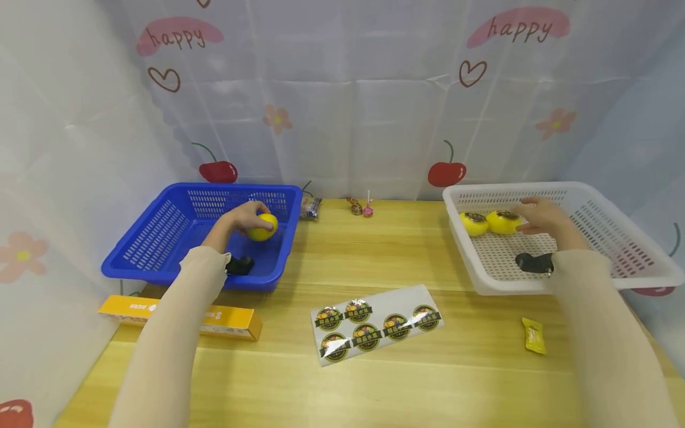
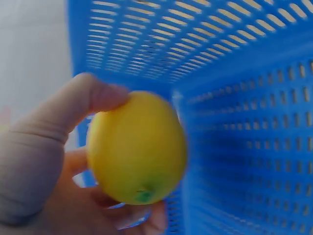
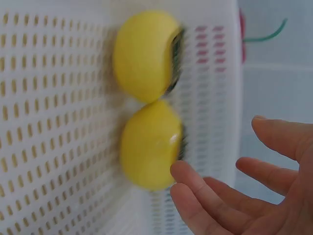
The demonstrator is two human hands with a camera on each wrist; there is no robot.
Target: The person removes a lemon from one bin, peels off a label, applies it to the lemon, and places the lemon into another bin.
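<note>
A yellow lemon (image 2: pixel 138 147) sits in the left hand (image 2: pixel 54 166), thumb and fingers curled round it, held inside the blue basket (image 1: pixel 160 232). Right of that basket, across the table (image 1: pixel 374 380), the right hand (image 1: pixel 540 217) hangs with fingers spread and relaxed, holding nothing, beside two stickered lemons (image 3: pixel 146 98) in the white basket (image 1: pixel 605 226). A sticker sheet (image 1: pixel 377 324) lies between the baskets, nearer the person.

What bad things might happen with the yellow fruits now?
The yellow fruit in the left hand is round and smooth, so it might slip and drop into the blue basket. The open right hand hovers beside two stickered fruits in the white basket and may nudge them rolling.
</note>
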